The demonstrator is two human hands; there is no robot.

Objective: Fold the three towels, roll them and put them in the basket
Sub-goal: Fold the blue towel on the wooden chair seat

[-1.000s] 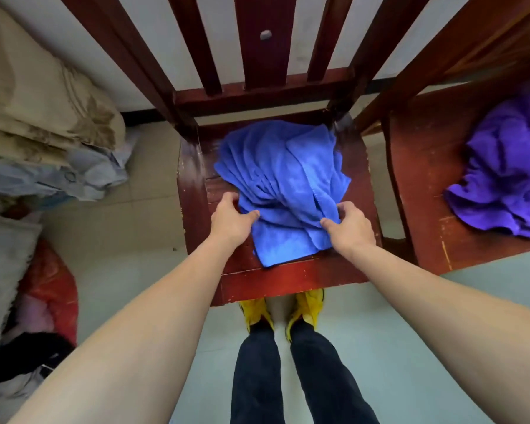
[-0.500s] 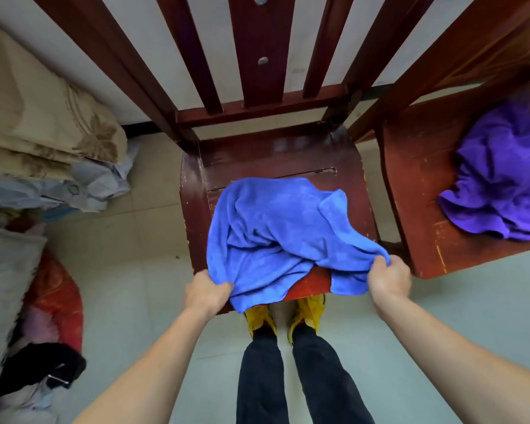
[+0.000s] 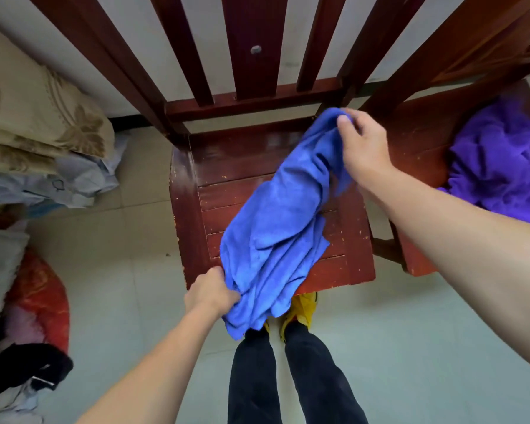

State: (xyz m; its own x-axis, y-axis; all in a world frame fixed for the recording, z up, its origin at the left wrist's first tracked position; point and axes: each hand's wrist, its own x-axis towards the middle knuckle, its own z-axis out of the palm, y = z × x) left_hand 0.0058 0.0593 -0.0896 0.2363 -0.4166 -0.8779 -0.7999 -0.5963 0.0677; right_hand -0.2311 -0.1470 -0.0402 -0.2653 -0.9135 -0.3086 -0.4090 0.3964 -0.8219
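Observation:
A blue towel (image 3: 276,237) stretches diagonally over the seat of a dark red wooden chair (image 3: 193,215), bunched and creased. My left hand (image 3: 211,293) grips its near end at the seat's front left corner, where the cloth hangs past the edge. My right hand (image 3: 363,145) pinches the far end, lifted above the seat's back right corner. A crumpled purple towel (image 3: 499,166) lies on a second red chair (image 3: 416,142) to the right. No basket and no third towel are in view.
The chair's slatted back (image 3: 251,56) rises just beyond the seat. Folded beige bedding (image 3: 37,117) and pale cloths are piled at the left, with a red bundle (image 3: 40,298) and dark clothes below them. My legs and yellow shoes (image 3: 300,310) stand against the seat's front.
My right hand has carried its end of the blue towel from the seat's front right up to the back right. The towel now runs diagonally instead of lying spread. My left hand stays at the front left.

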